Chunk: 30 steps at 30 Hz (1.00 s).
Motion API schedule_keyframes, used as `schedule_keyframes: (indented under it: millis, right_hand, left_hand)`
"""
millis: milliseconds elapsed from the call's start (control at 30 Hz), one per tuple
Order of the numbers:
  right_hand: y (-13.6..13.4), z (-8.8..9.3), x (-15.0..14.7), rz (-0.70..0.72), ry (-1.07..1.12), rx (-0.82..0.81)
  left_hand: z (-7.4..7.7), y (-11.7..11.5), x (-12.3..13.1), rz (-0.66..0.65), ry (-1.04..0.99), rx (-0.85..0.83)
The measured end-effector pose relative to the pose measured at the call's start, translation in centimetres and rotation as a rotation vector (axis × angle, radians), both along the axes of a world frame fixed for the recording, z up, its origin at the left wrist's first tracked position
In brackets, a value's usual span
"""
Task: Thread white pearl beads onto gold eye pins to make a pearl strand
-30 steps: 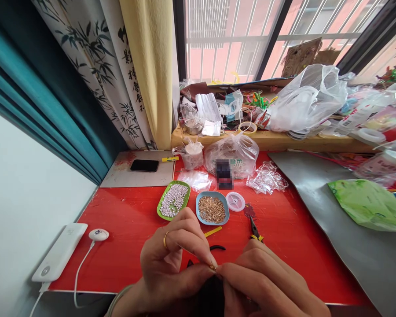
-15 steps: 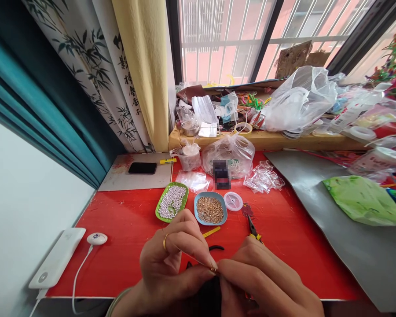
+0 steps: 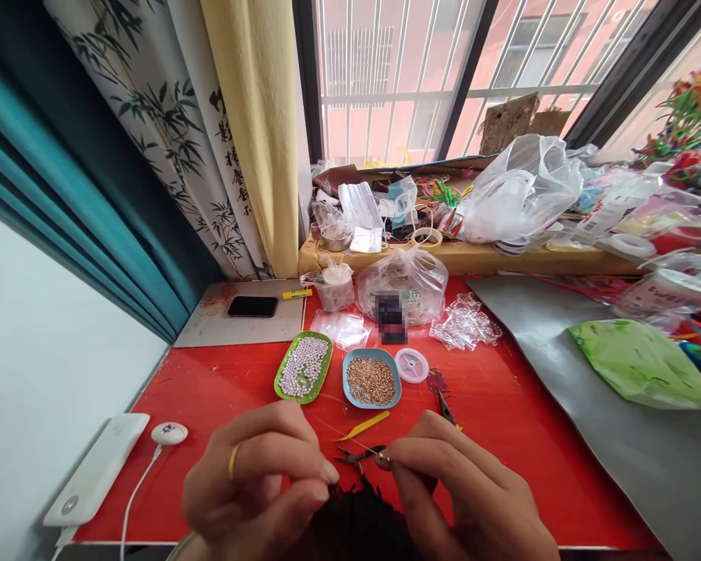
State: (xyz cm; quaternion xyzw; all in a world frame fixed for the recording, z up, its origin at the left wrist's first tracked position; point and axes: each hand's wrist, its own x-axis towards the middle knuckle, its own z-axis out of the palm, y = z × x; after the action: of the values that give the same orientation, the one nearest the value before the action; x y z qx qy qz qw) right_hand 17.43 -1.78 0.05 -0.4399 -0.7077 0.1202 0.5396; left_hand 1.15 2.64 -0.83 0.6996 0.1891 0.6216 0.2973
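My right hand (image 3: 467,487) is closed in a pinch on a small string of gold beads (image 3: 382,460) at its thumb and index fingertips. From these beads a thin clear thread (image 3: 356,442) runs up and left over the table. My left hand (image 3: 260,471), with a ring on one finger, has its thumb and index tips pressed together; what lies between them is too small to make out. Below and between the hands is a dark, blurred shape (image 3: 362,526). Just beyond are small black-handled pliers (image 3: 356,457) and yellow tweezers (image 3: 367,426).
A blue tray (image 3: 346,396) holds gold beads, a green tray (image 3: 280,382) pearly ones. Yellow-handled pliers (image 3: 444,407) lie beyond my right hand, near a clear spool (image 3: 412,365). A phone (image 3: 252,306), power bank (image 3: 96,467) and grey sheet (image 3: 590,397) lie farther out.
My hands have moved apart: the left went left, leaving the beads in my right fingertips. The thread between them now shows, and the pliers and tweezers are less covered.
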Motion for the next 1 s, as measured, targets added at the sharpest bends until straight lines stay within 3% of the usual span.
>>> schedule_keyframes:
  millis: [233,467,1000]
  right_hand:
    - [0.1,0.1,0.0,-0.032,0.004,0.053]
    - [0.3,0.0,-0.1,-0.119,-0.079,0.12]
    - [0.2,0.3,0.4,-0.117,-0.258,0.145]
  left_hand:
    - [3.4,0.0,0.1,0.025,0.541,0.119]
    - [3.4,0.6,0.7,0.018,0.546,0.131]
    - [3.9,0.7,0.7,0.053,0.634,0.204]
